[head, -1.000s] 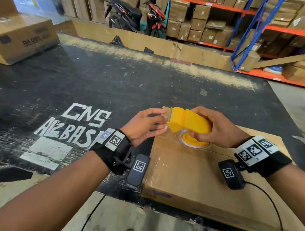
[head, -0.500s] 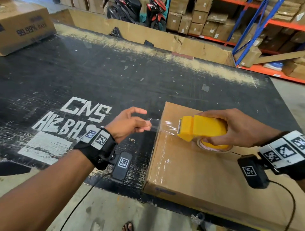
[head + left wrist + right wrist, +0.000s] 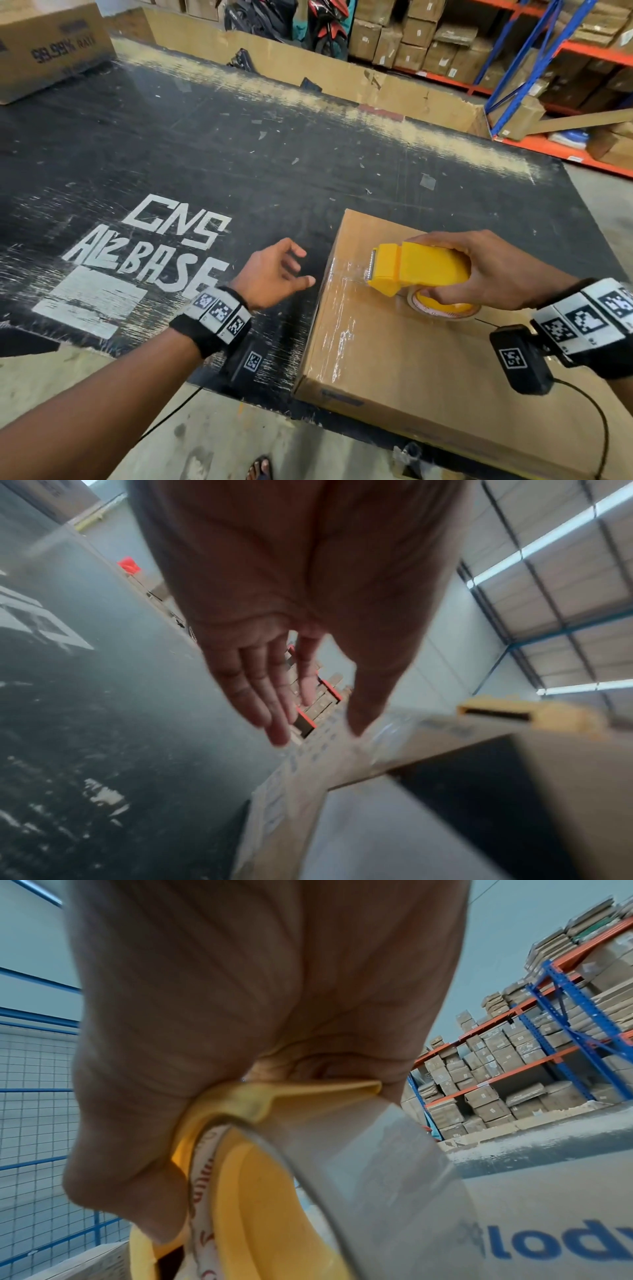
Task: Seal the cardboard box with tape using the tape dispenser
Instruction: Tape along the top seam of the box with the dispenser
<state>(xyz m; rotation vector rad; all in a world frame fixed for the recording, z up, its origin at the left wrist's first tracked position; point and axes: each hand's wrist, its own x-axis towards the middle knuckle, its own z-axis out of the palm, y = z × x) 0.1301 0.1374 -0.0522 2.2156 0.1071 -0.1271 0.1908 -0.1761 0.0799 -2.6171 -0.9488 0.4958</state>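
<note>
The right hand [image 3: 493, 270] is wrapped round the yellow tape dispenser [image 3: 421, 269], fingers over its top and thumb under against the tape roll [image 3: 445, 308]. The dispenser rests on top of the cardboard box [image 3: 411, 370], near the box's left edge, with its toothed blade pointing left. Clear tape [image 3: 342, 274] runs from the blade across the box top and over that left edge. In the right wrist view the palm closes on the dispenser's yellow body [image 3: 274, 1191] and the roll fills the lower part of the picture.

The left hand [image 3: 274, 274] hangs just left of the box, fingers spread and loosely bent, holding nothing; its thumb tip is close to the box's left side, not plainly touching. The left wrist view shows the same hand [image 3: 267, 669] with fingers straight above the dark surface.

The box lies at the near right of the black bench [image 3: 239, 154], which has white painted letters [image 3: 154, 246] at its near left. Another carton [image 3: 51, 44] stands at the far left corner. Beyond the bench are shelves [image 3: 565, 58] stacked with cartons.
</note>
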